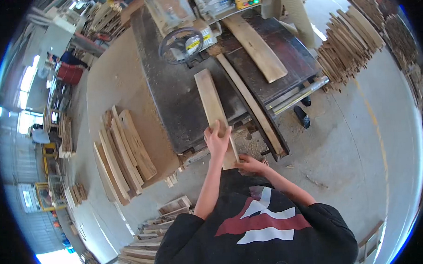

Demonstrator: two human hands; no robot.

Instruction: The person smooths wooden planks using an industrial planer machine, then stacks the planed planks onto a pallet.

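Note:
A long pale wooden board (207,92) lies over the dark machine table, its near end sticking out past the front edge toward my body. My left hand (217,140) grips it across the top near that end, thumb and fingers round its sides. At the near right corner, my right hand (251,165) holds the same board, its fingertips partly hidden. Just right of the board runs a long wooden strip (252,105) in a dark rail. Another wide board (257,49) rests on the right part of the machine table.
Several cut boards (123,153) lie on the brown side table (119,84) at left. A handwheel (181,45) and a yellow control box (248,1) sit on the machine. Stacked planks (350,45) stand at right, more wood (141,251) at lower left. Dark slippers (302,116) are on the floor.

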